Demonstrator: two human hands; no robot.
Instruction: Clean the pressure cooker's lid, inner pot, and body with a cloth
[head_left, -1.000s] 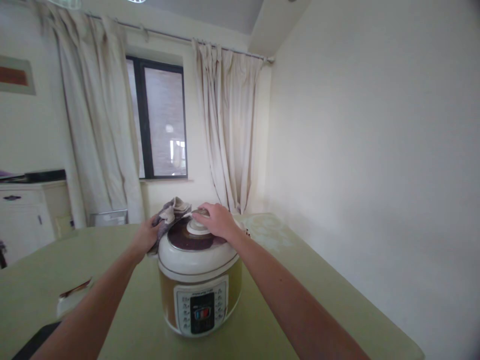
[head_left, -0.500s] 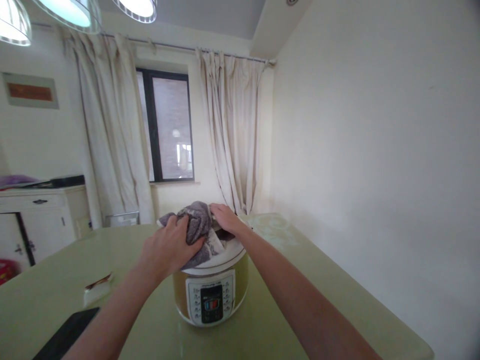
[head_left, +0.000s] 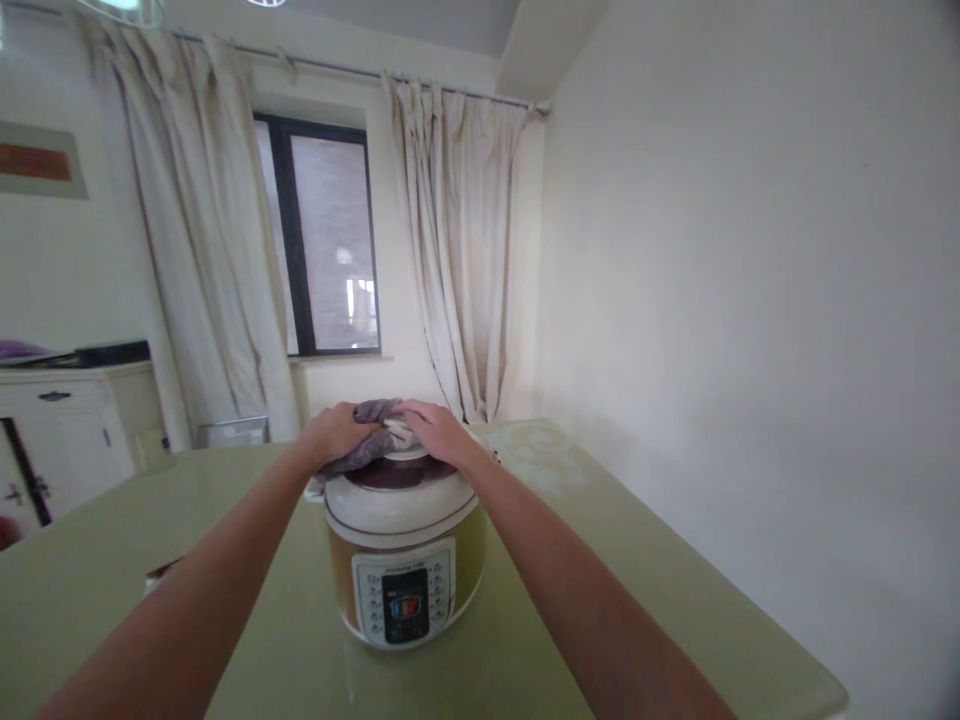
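An electric rice cooker [head_left: 405, 518] with a white lid rim and a dark control panel stands upright on the green table. A grey-purple cloth [head_left: 358, 455] lies bunched over the far part of its lid. My left hand [head_left: 339, 432] is closed on the left part of the cloth. My right hand [head_left: 436, 432] is bent over the top of the lid, its fingers on the light part of the cloth beside the lid's knob. The fingertips of both hands are partly hidden.
The green table [head_left: 600, 590] runs along the white wall on the right. A small packet [head_left: 157, 575] shows partly behind my left forearm. Beyond stand curtains [head_left: 480, 250], a window [head_left: 334, 240] and a white cabinet [head_left: 67, 420].
Both hands have moved with the cloth toward the far side of the lid, uncovering its dark top and near rim. The view has shifted slightly, and the dark flat object at lower left is out of sight.
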